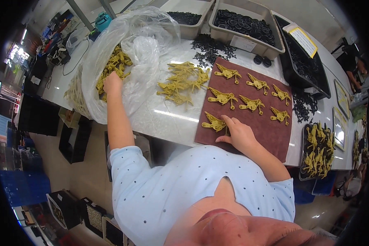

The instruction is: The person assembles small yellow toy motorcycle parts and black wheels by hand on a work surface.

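Note:
My left hand (112,83) reaches into a large clear plastic bag (141,53) at the left. Its fingers are curled among the heaped yellow molded parts (118,59); what they hold is hidden. On a dark red mat (254,127), my right hand (240,133) has its thumb and fingers around the right end of a yellow molded part (212,123) in the nearest row. Several like parts, such as the middle yellow part (221,97), lie spaced in rows on the mat. Between bag and mat rests a loose pile of yellow parts (180,82).
Grey bins (244,43) with black rings and small black pieces stand at the back. Loose black pieces (211,49) lie before them. A long black bin (303,61) sits behind the mat at right. A black tray (305,170) of yellow parts stands at the table's right edge.

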A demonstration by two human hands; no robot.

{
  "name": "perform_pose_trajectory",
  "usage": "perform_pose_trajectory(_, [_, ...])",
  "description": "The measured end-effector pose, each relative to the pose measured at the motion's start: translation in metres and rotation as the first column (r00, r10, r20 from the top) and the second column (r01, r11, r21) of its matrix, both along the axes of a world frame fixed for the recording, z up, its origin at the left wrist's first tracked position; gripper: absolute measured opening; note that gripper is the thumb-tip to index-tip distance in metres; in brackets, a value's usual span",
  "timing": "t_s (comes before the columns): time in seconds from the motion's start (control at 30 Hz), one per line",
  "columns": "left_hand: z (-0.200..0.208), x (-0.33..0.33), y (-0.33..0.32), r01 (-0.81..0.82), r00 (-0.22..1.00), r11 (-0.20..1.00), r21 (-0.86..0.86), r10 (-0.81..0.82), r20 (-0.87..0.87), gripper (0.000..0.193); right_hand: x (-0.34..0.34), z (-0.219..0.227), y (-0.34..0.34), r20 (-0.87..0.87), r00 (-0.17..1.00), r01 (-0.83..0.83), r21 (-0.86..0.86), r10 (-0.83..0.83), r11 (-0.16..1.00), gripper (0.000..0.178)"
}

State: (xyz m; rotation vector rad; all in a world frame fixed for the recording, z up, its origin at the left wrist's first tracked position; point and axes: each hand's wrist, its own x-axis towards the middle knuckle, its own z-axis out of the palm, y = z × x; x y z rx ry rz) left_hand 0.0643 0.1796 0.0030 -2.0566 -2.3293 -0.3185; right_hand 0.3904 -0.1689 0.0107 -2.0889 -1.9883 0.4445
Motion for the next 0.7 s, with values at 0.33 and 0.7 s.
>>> perform_pose_trajectory(0.33, [0.030,-0.004,-0.020,0.118,0.991,0.954,0.277,-0.133,0.034,0.029,0.003,0.012,0.001,-0.162,0.986,0.073,0.283,-0.028,0.956,0.037])
perform_pose_trajectory(0.7, [0.077,0.149,-0.214,0.693,0.377,0.433,0.577,-0.899,0.222,0.047,-0.023,0.057,0.033,-0.633,0.765,0.200,0.405,0.117,0.892,0.024])
